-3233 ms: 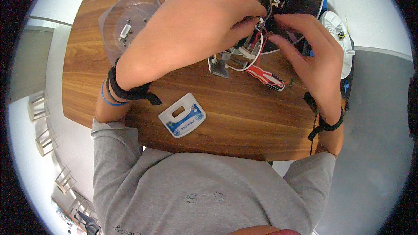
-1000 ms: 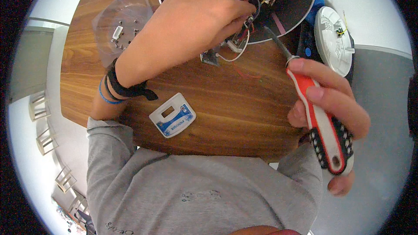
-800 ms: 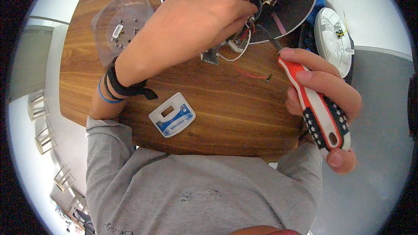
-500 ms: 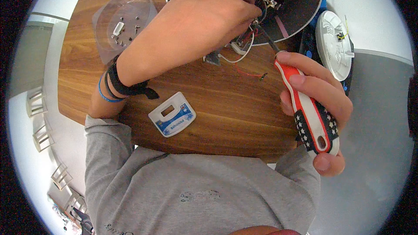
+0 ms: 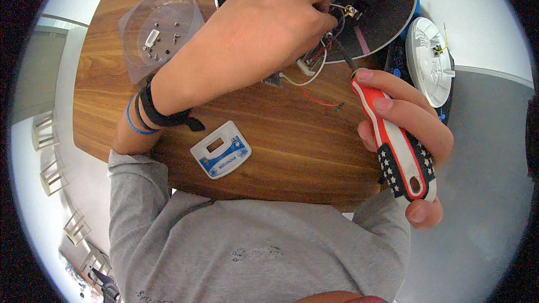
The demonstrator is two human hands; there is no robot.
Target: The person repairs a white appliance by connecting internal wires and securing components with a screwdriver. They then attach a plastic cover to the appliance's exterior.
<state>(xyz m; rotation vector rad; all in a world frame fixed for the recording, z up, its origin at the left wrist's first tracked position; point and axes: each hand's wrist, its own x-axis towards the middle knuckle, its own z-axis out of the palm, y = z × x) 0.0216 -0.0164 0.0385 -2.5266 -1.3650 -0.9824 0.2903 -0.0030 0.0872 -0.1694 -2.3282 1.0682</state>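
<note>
In my right hand (image 5: 412, 129) is a screwdriver (image 5: 393, 140) with a red, white and dark blue star-patterned handle. Its dark shaft slants up and left, the tip meeting a small metal part among wires at the rim of a round black housing (image 5: 368, 0). My left hand (image 5: 286, 17) reaches across the housing's near edge with fingers bent and pinched together by that tip; what they grip is hidden. Below the fingers hang a white cable (image 5: 306, 83), a thin red wire (image 5: 320, 102) and a small circuit part, partly covered by the hand.
A clear plastic tray (image 5: 132, 28) with several small screws and a white piece lies at the left. Close to me rests a white and blue plastic piece (image 5: 230, 164) with a rectangular slot. At the right, a round white cover (image 5: 421, 73) with wires leans on a dark blue-spotted object.
Hardly anything differs. The whole view has shifted slightly, and both hands keep their grip, with the screwdriver tip staying at the same spot.
</note>
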